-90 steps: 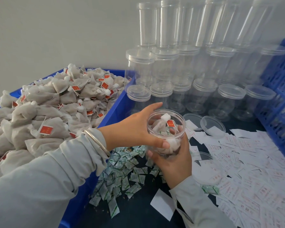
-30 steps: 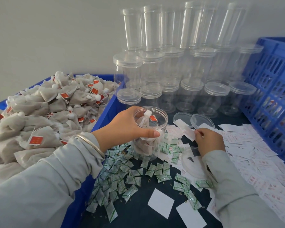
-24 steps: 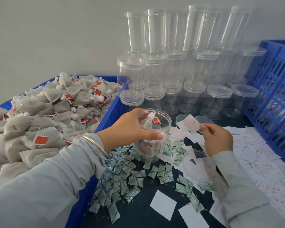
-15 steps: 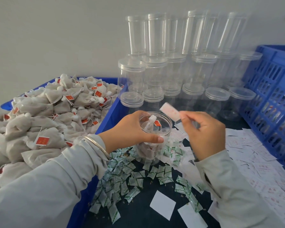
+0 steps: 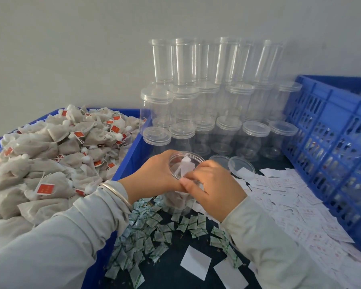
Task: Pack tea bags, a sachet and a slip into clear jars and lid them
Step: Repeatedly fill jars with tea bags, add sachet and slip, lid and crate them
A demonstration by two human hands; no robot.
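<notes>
A clear open jar (image 5: pixel 176 200) with tea bags inside stands on the dark table. My left hand (image 5: pixel 156 174) grips its rim from the left. My right hand (image 5: pixel 214 185) is at the jar's mouth and pinches a white paper slip (image 5: pixel 186 168), which pokes into the opening. Tea bags (image 5: pixel 50 155) with red tags fill the blue bin at the left. Green-and-white sachets (image 5: pixel 154 228) lie scattered in front of the jar. Printed slips (image 5: pixel 296 197) cover the table at the right. Two loose clear lids (image 5: pixel 241 166) lie behind my right hand.
Stacked empty clear jars (image 5: pixel 213 113), some lidded, stand at the back against the wall. A blue slatted crate (image 5: pixel 329 147) walls off the right side. Two blank white cards (image 5: pixel 196 265) lie near the front edge.
My right hand picked a slip from the pile at the right, carried it left and down, and now holds it in the jar's mouth. My left hand stayed on the jar.
</notes>
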